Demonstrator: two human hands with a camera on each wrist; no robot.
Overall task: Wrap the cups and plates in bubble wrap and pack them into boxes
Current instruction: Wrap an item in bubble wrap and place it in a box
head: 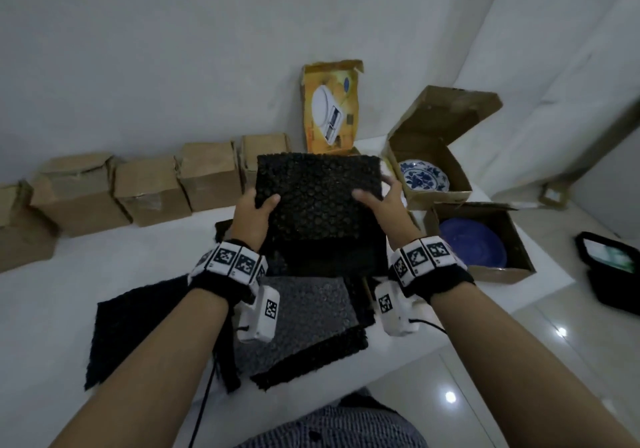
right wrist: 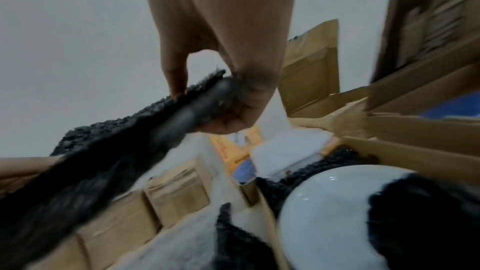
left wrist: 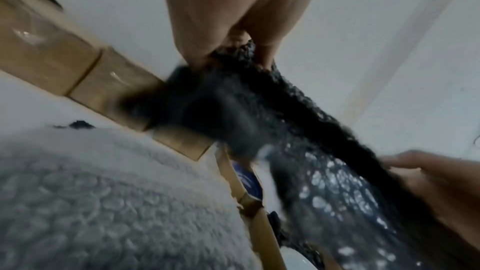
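You held a black bubble wrap sheet (head: pixel 318 202) up above the table (head: pixel 69 309), your left hand (head: pixel 254 210) and right hand (head: pixel 381 202) each pinching a side edge between thumb and fingers. More wrap (head: pixel 298 323) lay beneath; two plates sat in open boxes (head: pixel 460 191) on your right.

The head view looks steeply down from above over both forearms onto the white table (head: pixel 104 292), while each wrist view looks up from close beneath its own hand toward the wall, and all three share the black bubble wrap sheet (head: pixel 318 198) and the row of cardboard boxes (head: pixel 149 188).
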